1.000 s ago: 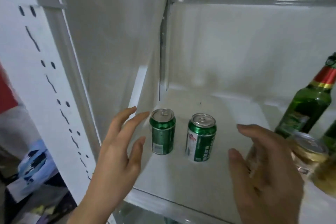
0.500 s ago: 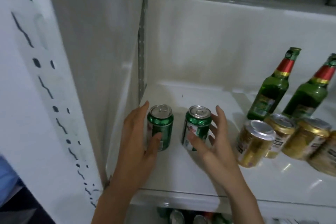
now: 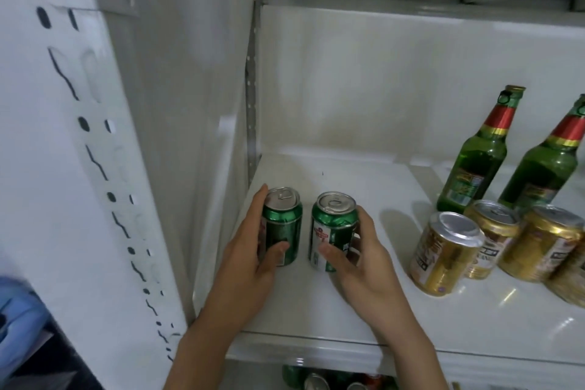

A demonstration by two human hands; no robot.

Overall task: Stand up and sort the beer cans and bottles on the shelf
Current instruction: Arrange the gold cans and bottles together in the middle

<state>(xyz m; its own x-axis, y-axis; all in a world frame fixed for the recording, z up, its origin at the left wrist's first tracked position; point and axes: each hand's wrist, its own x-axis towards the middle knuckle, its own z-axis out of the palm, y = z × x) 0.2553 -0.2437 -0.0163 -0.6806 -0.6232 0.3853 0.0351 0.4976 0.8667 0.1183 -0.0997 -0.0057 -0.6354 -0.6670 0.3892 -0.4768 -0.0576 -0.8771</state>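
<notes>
Two bare arms are seen, coming in from six o'clock. No sleeves are worn on them. The left hand (image 3: 250, 260) and the right hand (image 3: 364, 266) are bare too, with short, plain nails. Each wrist is seen uncovered.

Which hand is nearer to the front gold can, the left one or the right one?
Right. The right hand grips the right green can, just left of the front gold can. The left hand grips the left green can, farther left.

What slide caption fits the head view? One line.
Left hand and right hand each grip an upright green beer can on the white shelf.
</notes>
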